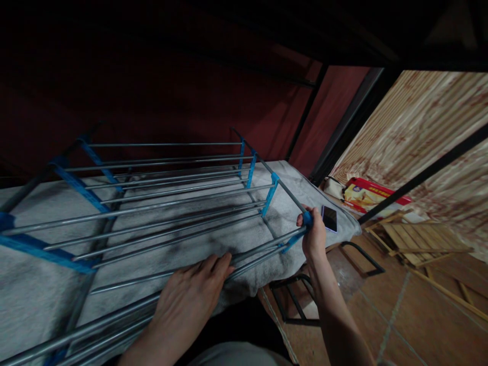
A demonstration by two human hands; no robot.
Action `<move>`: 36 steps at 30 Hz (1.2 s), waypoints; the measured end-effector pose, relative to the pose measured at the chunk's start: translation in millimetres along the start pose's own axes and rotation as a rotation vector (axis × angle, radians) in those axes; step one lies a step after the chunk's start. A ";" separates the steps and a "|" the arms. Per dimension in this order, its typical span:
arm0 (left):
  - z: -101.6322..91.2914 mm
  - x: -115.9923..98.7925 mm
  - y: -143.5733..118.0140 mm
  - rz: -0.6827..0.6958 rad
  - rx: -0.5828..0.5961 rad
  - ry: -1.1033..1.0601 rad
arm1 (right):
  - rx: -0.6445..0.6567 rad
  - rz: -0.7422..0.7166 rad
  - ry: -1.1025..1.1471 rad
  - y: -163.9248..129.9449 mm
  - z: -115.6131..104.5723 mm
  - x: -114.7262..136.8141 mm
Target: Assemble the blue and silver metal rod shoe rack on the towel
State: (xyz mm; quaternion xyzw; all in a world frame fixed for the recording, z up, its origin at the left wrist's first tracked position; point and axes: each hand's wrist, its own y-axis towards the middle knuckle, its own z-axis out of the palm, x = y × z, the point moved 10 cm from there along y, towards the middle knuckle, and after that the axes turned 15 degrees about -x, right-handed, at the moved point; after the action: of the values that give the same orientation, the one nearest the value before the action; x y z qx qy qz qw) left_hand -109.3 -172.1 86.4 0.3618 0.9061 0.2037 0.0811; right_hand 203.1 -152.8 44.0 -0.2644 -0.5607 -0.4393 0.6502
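The left hand point(188, 290), with its fingers pressed together, closes over the near tubes of a long grey-and-blue rack point(183, 202) of metal tubes and plastic joints, and the right hand point(315, 235) grips its blue corner joint point(307, 219). The rack rests on a soft grey blanket point(295, 184); past the right hand lie a dark-screened phone point(330, 218) and, farther, a flat red-and-yellow box point(375, 194).

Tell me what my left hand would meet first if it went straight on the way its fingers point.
Your left hand would probably meet the next metal rod across the rack, near the blue bracket. Depth is unclear; it might pass above that rod.
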 end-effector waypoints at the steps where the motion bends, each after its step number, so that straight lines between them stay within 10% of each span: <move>1: -0.1 -0.1 -0.3 0.001 -0.005 -0.004 | 0.006 0.001 0.008 -0.3 0.7 0.5; 28: -4.0 2.1 -1.7 -0.048 -0.086 -0.054 | 0.066 0.019 0.042 -2.2 2.3 2.5; 36: -42.3 40.5 -11.4 -0.109 -0.169 -0.046 | 0.200 0.221 0.114 22.0 -2.4 -21.5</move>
State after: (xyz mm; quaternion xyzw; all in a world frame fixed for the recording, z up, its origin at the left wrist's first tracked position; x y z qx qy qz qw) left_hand -158.2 -164.8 119.7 0.3084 0.9019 0.2662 0.1433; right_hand 223.7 -138.4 26.1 -0.2329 -0.5313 -0.3214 0.7484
